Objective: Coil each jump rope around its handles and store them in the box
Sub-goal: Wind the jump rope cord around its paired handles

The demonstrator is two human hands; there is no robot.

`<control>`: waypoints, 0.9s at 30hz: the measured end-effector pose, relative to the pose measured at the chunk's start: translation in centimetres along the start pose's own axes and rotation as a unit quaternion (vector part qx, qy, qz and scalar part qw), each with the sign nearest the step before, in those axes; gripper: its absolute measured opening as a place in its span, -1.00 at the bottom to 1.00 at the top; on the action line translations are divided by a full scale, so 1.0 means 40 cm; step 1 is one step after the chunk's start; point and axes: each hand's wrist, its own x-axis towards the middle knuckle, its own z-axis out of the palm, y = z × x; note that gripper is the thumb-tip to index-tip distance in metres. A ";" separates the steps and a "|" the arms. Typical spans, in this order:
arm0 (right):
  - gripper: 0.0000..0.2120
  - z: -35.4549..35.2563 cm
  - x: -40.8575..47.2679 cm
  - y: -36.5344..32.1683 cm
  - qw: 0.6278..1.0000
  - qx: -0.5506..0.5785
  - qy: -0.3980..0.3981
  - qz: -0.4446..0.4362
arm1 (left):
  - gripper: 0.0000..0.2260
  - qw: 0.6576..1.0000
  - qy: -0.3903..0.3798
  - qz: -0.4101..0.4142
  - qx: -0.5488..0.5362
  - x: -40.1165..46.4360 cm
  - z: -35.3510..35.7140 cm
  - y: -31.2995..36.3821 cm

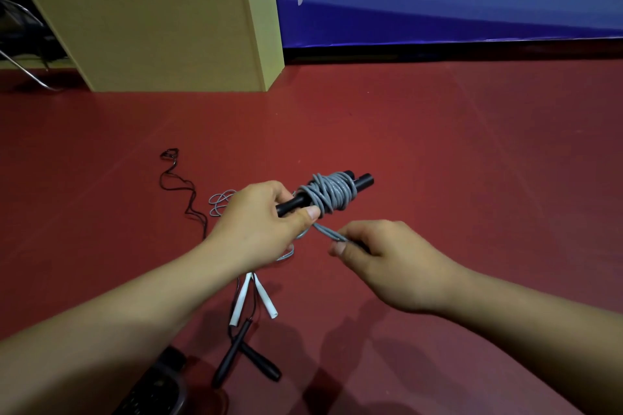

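left hand point(266, 216) clamps the paired black plastic handles point(362, 183) steady, right hand point(377, 254) pinches the grey cord's tail point(328, 232), ready to tuck it.

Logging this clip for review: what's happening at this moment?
A person is coiling a grey jump rope around its paired black handles. The left hand grips the handles while the right hand pinches the loose rope end. On the red floor below lie two more ropes, not yet coiled: white handles and black handles. A tan box stands behind.
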 end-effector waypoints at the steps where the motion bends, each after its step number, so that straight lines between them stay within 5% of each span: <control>1: -0.75 -0.008 0.001 -0.002 1.000 -0.001 0.010 0.004 | -0.76 1.000 -0.001 -0.003 -0.004 0.002 -0.001 -0.001; 11: -0.62 -0.029 -0.008 -0.018 0.999 -0.002 0.030 0.030 | -0.72 0.998 -0.024 -0.022 0.049 0.016 0.002 -0.010; 17: -0.49 -0.033 -0.007 -0.005 0.995 -0.026 0.028 0.089 | -0.70 0.987 -0.109 -0.013 0.118 0.015 0.002 -0.018; 27: -0.78 -0.022 -0.020 -0.020 0.997 -0.048 -0.035 0.046 | -0.83 0.946 -0.301 0.021 0.118 -0.008 0.015 -0.033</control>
